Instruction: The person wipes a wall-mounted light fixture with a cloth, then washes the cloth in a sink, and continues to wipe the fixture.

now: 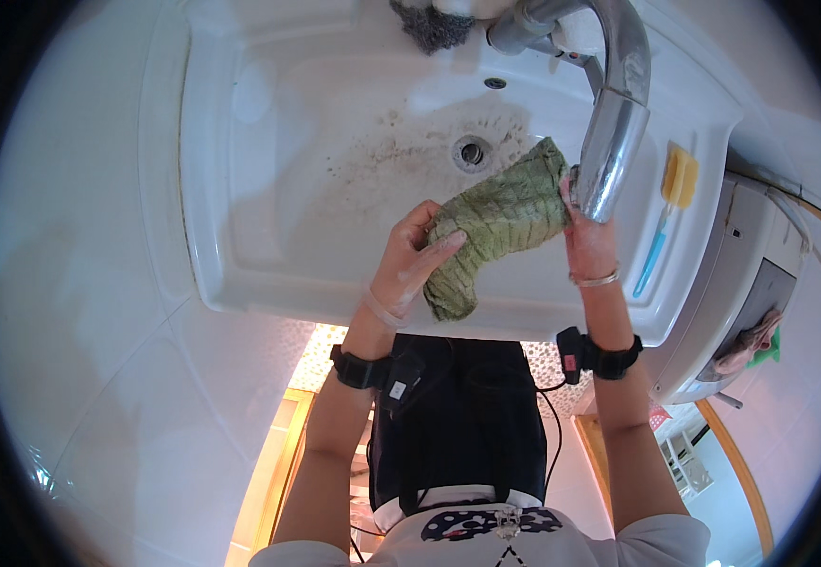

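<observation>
A wet green ribbed cloth (pixel 506 205) stretches between my two hands above a white ceramic sink (pixel 268 234). My left hand (pixel 417 255) grips its lower left part, thumb on top, and a loose end droops toward the front rim. At the cloth's right end is my right hand (pixel 589 241), partly hidden behind the spout of the chrome faucet (pixel 612 156); its fingers are mostly covered. The drain (pixel 472 154) shows just beyond the cloth, with dark specks of dirt scattered on the basin around it.
A yellow-headed brush with a blue handle (pixel 655 248) lies on the sink's right ledge. Grey steel wool (pixel 433 27) sits at the back rim. Right of the sink stands a white appliance (pixel 743 283) with a pink cloth (pixel 750 344) on it. Tiled wall (pixel 84 212) borders the left.
</observation>
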Motion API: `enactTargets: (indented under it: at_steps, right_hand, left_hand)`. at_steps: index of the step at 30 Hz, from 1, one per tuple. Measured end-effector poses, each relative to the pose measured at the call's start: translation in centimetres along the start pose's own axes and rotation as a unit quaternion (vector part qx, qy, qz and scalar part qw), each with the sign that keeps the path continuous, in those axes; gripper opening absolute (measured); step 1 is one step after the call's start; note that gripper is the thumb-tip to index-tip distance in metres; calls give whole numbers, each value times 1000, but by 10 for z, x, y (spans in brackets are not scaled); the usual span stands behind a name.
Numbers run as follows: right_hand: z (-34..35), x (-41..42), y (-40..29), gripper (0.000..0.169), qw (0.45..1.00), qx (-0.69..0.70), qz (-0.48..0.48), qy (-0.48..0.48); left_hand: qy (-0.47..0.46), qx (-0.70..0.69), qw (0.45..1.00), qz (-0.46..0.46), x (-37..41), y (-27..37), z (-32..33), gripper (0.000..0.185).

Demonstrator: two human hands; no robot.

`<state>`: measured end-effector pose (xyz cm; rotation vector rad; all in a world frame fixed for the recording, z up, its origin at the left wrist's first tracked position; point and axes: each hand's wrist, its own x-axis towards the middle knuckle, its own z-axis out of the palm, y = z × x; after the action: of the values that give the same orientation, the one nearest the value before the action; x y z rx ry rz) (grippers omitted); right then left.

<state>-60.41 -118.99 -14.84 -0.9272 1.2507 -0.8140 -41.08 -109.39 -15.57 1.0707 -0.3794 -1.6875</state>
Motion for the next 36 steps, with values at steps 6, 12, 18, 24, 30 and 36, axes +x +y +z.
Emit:
enactTargets:
  at_steps: [6,12,18,24,30,36]
  right_hand:
    - [72,-65,-4,23,951,-233,-166,-119]
    - [96,-30,10,33,876,-410,-235,-96]
    - [87,-28,11,29,862,-431,-214,-159]
    - [85,-37,11,31,867,-416,-222,-164]
    - [54,-2,17,26,955,-271,-100,-71]
    - [19,4,29,23,992,-54,-23,-111]
  left_hand:
    - [98,-50,985,130,0,-18,12,20]
    - [209,-81,975,12,-7,-39,33,34]
    - [208,179,946,172,-2,-65,11,41]
    - [45,-180,979,82,4,-54,-6,33]
    - [96,-179,976,-75,-4,-5,22,24]
    - [64,-67,994,-62,-9,-8,-6,31]
